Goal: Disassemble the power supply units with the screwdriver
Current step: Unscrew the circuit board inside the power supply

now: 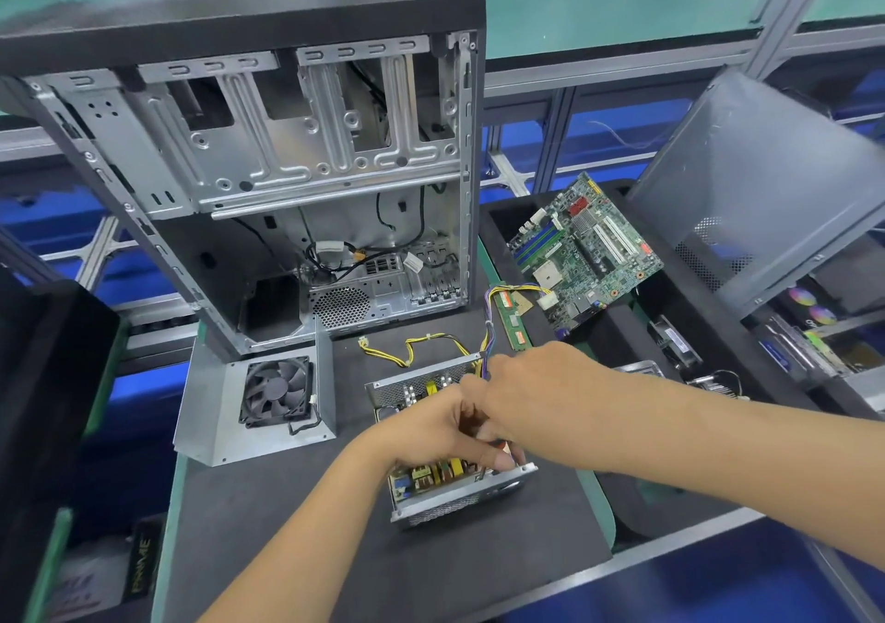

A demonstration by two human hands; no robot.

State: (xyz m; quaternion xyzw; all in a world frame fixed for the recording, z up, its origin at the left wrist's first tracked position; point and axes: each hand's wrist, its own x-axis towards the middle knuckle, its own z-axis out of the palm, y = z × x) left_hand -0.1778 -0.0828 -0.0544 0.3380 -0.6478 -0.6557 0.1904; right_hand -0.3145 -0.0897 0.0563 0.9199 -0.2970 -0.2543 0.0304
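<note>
An open power supply unit [433, 510] lies on the black mat [297, 526], its circuit board and coils exposed. Both hands meet over its middle. My left hand [431, 431] reaches in from below, fingers curled down onto the unit with the thumb at its near right corner. My right hand [536, 383] comes from the right, fingers curled over a screwdriver [499, 443]; only a bit of its red and black handle shows between the hands. The unit's coloured cable bundle [488, 330] runs from its far edge toward the motherboard.
An empty PC case [268, 167] stands upright behind the mat. The removed cover with its fan [275, 390] lies left of the unit. A yellow-black cable [412, 349], a RAM stick [513, 321] and a motherboard [584, 258] lie behind and to the right. A grey side panel [766, 182] leans at the far right.
</note>
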